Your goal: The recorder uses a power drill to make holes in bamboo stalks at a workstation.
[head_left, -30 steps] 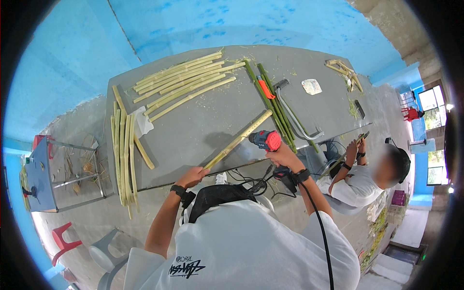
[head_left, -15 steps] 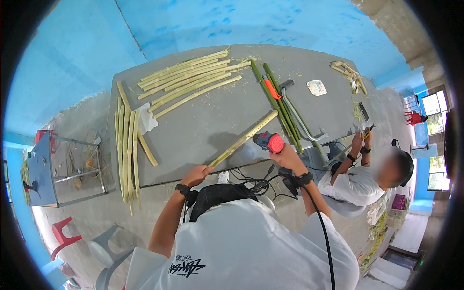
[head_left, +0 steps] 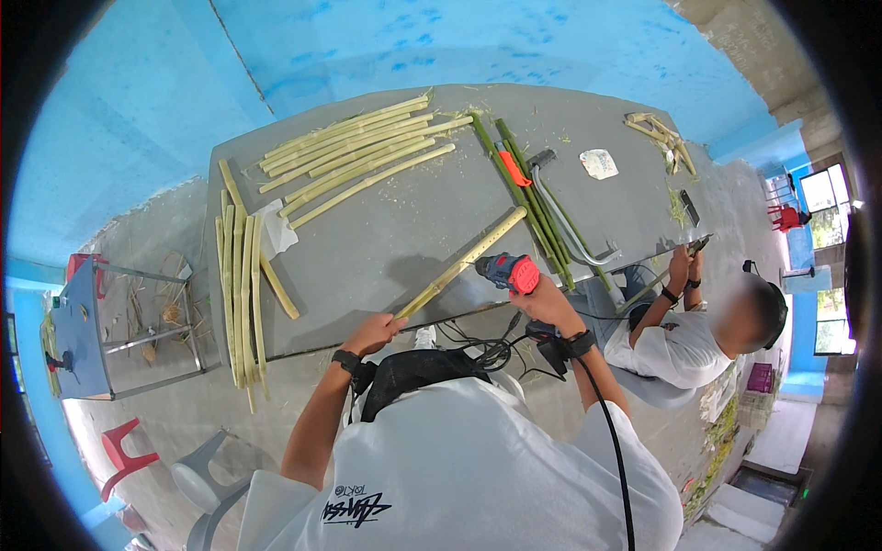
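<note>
HEAD FISHEYE, FACING DOWN AND FORWARD

Left camera of the head-worn pair is looking down from above, with the wearer's white shirt (head_left: 459, 468) filling 6 o'clock at close range. Grey table (head_left: 358, 248) is spreading from centre up to 12, near; blue wall (head_left: 413, 46) is standing behind it at 12, farther off. Left hand (head_left: 370, 334) is showing toward 8, right hand (head_left: 551, 303) toward 3. Co-worker (head_left: 680, 349) is appearing between 3 and 4, farther out. Straight edges are bowing outward.
</note>
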Tool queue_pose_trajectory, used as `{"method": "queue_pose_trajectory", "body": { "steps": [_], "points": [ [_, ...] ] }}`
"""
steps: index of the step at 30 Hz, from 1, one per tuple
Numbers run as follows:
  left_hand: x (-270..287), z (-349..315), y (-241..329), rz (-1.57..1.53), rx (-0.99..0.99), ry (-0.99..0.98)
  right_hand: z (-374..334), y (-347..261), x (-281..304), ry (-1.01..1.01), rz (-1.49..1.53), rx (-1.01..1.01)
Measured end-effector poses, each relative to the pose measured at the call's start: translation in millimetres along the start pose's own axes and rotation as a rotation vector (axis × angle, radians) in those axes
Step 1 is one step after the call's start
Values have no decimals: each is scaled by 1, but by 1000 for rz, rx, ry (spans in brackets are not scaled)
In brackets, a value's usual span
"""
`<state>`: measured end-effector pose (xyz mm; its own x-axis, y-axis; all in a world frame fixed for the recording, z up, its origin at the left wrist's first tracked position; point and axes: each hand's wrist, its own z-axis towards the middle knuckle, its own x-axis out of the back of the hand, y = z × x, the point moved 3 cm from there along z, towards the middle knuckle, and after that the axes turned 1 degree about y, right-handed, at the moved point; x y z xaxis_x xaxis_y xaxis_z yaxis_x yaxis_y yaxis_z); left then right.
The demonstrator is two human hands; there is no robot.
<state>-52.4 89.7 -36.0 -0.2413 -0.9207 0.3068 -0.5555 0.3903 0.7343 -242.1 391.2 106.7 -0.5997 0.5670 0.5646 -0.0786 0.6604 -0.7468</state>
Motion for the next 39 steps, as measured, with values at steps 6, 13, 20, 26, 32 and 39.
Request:
{"method": "queue_pose_trajectory", "body": {
  "steps": [6, 13, 20, 26, 32, 39],
  "points": [
    [-5, 1, -5, 28, -34, 37, 1, -4, -1, -44, -17, -49],
    [-6, 3, -8, 9, -76, 33, 0, 2, -2, -31, -9, -71],
    [-6, 6, -4, 53, -105, 17, 4, 14, -3, 9, -55, 42],
    [-7, 6, -6, 61, -131, 45, 6, 8, -3, -64, 41, -64],
    [-8, 8, -4, 56, -96, 26, 9, 8, 0, -97, 71, -49],
    [-7, 6, -7, -71, 16, -63, 11, 5, 0, -158, 128, -153]
  ]
}}
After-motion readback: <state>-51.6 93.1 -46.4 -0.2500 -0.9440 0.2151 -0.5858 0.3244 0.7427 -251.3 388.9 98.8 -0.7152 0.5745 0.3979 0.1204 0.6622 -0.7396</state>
